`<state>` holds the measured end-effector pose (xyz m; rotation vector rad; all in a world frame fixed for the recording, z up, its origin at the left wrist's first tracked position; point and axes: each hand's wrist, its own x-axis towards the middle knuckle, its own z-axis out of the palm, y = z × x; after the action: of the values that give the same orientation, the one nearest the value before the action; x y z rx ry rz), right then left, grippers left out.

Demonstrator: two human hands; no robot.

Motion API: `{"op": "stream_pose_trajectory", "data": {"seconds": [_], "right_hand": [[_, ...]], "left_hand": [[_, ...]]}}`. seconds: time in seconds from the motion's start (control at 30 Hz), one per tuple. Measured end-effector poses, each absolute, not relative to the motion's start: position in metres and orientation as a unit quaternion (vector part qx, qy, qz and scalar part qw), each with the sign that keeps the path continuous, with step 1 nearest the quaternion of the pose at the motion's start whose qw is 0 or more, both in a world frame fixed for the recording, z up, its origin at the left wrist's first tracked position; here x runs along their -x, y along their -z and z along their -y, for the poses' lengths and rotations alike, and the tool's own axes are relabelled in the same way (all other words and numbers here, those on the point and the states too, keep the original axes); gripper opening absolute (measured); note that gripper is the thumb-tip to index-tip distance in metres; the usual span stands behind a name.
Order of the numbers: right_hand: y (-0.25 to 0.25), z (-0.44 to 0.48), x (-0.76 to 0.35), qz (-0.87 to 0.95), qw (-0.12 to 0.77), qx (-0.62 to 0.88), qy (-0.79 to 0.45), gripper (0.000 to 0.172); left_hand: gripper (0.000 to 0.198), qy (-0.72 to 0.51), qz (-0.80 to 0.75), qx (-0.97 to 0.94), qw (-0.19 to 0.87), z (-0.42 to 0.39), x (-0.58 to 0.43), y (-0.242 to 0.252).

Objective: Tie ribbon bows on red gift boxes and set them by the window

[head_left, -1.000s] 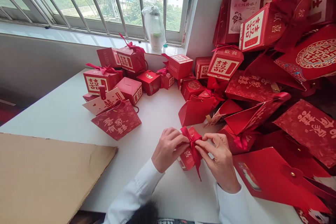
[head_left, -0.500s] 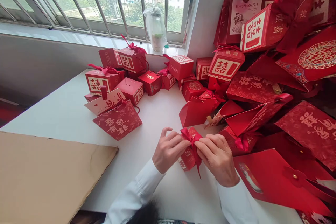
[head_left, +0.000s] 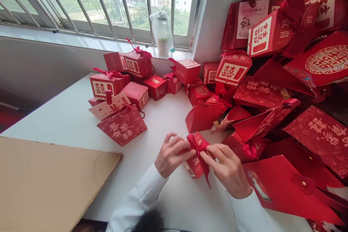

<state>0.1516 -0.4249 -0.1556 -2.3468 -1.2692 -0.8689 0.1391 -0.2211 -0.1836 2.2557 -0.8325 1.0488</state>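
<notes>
A small red gift box [head_left: 195, 165] with gold lettering and a white label sits on the white table, between my hands. Around its top runs a red ribbon [head_left: 199, 145] tied in a bow, with one tail hanging down the near side. My left hand [head_left: 172, 155] pinches the bow's left part between thumb and fingers. From the other side, my right hand [head_left: 227, 166] pinches the ribbon close to the knot with thumb and forefinger. The fingers partly cover the bow and the box top.
More red gift boxes [head_left: 136, 63] stand at the table's back left, beside a red gift bag [head_left: 123, 125]. A large pile of red boxes and bags, including a red pouch [head_left: 282, 185], fills the right side. Cardboard [head_left: 54, 181] lies at the left. A bagged cup [head_left: 163, 34] stands on the windowsill.
My hands have drawn slightly apart, the left moving a little left and the right a little lower. The bow looks tighter and more spread. The view has shifted slightly.
</notes>
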Motion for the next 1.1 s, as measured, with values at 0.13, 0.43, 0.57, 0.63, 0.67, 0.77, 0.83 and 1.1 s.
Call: {"op": "stream_pose_trajectory", "data": {"seconds": [0.13,0.43,0.57,0.63,0.67,0.77,0.83,1.1], "right_hand": [[0.155,0.435,-0.146,0.360,0.337,0.827,0.269,0.024],[0.158,0.420,-0.167,0.085,0.441,0.891,0.061,0.040],[0.158,0.410,-0.168,0.091,0.414,0.903,0.070,0.031],[0.158,0.409,-0.165,0.079,0.439,0.893,0.055,0.030],[0.158,0.409,-0.163,0.070,0.459,0.885,0.043,0.029],[0.160,0.411,-0.157,0.038,0.518,0.854,0.019,0.028],[0.162,0.412,-0.153,0.019,0.533,0.846,0.021,0.028],[0.171,0.412,-0.137,-0.012,0.518,0.851,0.090,0.027]], "left_hand": [[0.034,-0.303,0.310,-0.829,0.353,0.214,-0.132,0.178],[0.014,-0.255,0.191,-0.823,0.470,0.233,-0.122,0.164],[0.011,-0.279,0.120,-0.858,0.414,0.254,-0.125,0.170],[0.009,-0.277,0.107,-0.868,0.399,0.260,-0.126,0.172],[0.008,-0.272,0.106,-0.870,0.397,0.261,-0.126,0.173],[0.006,-0.257,0.118,-0.867,0.410,0.262,-0.127,0.176],[0.007,-0.249,0.139,-0.862,0.419,0.260,-0.128,0.179],[0.011,-0.204,0.191,-0.848,0.449,0.250,-0.133,0.185]]}}
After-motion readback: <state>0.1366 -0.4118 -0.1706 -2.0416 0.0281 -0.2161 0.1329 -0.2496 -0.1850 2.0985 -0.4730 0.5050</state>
